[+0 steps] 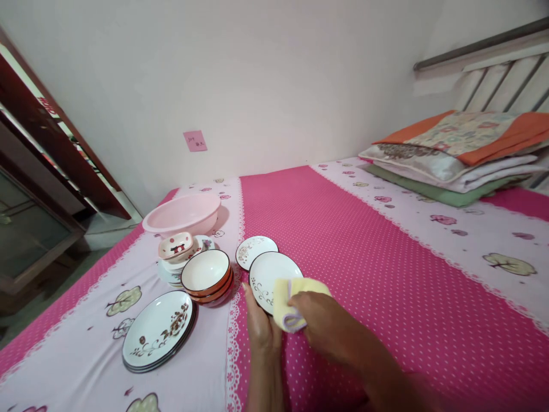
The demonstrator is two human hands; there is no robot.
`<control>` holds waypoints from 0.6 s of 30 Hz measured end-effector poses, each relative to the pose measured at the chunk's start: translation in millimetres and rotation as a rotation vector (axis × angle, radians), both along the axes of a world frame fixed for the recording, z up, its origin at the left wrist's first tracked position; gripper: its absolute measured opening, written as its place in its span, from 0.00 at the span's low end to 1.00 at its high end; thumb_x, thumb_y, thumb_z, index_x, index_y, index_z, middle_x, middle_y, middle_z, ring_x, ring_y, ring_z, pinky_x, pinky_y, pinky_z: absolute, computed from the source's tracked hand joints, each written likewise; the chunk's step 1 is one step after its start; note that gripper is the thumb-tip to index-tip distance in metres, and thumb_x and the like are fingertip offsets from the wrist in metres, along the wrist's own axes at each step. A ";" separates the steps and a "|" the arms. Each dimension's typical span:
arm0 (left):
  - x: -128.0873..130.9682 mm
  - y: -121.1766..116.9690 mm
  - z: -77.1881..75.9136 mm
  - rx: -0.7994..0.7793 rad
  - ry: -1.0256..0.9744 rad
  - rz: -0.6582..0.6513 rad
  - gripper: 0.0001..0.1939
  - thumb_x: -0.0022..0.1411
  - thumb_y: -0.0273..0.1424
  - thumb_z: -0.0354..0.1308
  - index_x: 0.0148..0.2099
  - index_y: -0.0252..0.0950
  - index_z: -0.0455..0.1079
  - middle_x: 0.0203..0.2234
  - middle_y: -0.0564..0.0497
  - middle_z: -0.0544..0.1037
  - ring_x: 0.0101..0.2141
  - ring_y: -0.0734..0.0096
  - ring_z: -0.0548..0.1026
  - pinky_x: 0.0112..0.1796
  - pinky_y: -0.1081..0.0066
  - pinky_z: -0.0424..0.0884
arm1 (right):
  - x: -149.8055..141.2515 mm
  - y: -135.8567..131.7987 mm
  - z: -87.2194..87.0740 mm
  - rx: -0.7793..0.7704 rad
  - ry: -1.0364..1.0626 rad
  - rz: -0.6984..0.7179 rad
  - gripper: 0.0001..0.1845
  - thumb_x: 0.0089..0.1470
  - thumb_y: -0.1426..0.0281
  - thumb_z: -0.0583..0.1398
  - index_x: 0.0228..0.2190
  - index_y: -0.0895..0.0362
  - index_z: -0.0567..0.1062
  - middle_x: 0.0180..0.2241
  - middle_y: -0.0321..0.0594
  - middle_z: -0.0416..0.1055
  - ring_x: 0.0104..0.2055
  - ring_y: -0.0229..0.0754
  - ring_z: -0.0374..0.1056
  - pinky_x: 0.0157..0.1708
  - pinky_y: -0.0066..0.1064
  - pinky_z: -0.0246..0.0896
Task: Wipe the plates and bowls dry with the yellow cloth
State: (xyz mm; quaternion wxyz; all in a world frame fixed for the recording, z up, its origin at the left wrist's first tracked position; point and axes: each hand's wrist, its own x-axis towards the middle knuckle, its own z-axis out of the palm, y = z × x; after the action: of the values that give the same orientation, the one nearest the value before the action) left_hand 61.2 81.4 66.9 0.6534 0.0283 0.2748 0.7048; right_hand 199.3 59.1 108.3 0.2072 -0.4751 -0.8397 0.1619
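A small white plate (271,273) with a dark rim and brown flower print is held up by my left hand (261,326), whose thumb shows at the left rim while the other fingers are hidden below. My right hand (317,317) is closed on a folded yellow cloth (291,296) with a purple edge. The cloth lies over the right part of the plate. Just behind, a second small white plate (253,249) rests on the bed. To the left are stacked orange bowls (208,272) with white insides and a stack of larger flowered plates (152,332).
A pink basin (184,214) stands by the wall, with a square patterned dish (175,246) on more stacked dishes before it. Folded bedding (454,151) lies at the back right beside the headboard (506,83). A pink note (195,141) is on the wall. The pink bedspread (386,286) extends right.
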 end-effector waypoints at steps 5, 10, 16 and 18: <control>-2.2 -3.9 -2.4 0.061 -0.030 -0.095 0.35 0.70 0.56 0.48 0.46 0.30 0.82 0.36 0.38 0.86 0.44 0.47 0.84 0.54 0.49 0.75 | -12.7 -4.4 23.1 -0.232 0.341 0.196 0.17 0.58 0.76 0.57 0.45 0.56 0.81 0.43 0.42 0.83 0.45 0.47 0.77 0.47 0.35 0.70; 6.7 -0.3 5.1 0.090 -0.043 -0.035 0.31 0.74 0.51 0.45 0.58 0.35 0.78 0.47 0.40 0.85 0.51 0.55 0.82 0.59 0.57 0.72 | 9.8 21.8 30.4 -0.482 0.817 -0.057 0.14 0.57 0.62 0.64 0.40 0.59 0.80 0.36 0.43 0.83 0.37 0.50 0.79 0.35 0.36 0.75; 0.3 -2.4 8.6 -0.054 -0.026 0.025 0.20 0.71 0.30 0.57 0.63 0.38 0.74 0.47 0.44 0.86 0.47 0.60 0.84 0.60 0.59 0.70 | 56.9 41.3 26.3 -0.508 1.412 -0.420 0.29 0.44 0.57 0.73 0.46 0.60 0.80 0.38 0.48 0.84 0.37 0.56 0.81 0.37 0.44 0.79; -5.0 -2.7 8.6 -0.058 0.003 0.043 0.21 0.71 0.30 0.58 0.64 0.37 0.73 0.47 0.44 0.85 0.48 0.60 0.84 0.61 0.59 0.70 | 65.3 45.6 25.6 -0.421 1.541 -0.538 0.29 0.44 0.60 0.73 0.47 0.59 0.79 0.40 0.47 0.84 0.39 0.56 0.81 0.39 0.44 0.79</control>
State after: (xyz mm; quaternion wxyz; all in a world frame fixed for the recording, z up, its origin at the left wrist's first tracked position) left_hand 56.3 78.7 75.6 0.6384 0.0045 0.2965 0.7103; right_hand 264.6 104.7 133.9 0.6608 -0.4446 -0.2740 0.5390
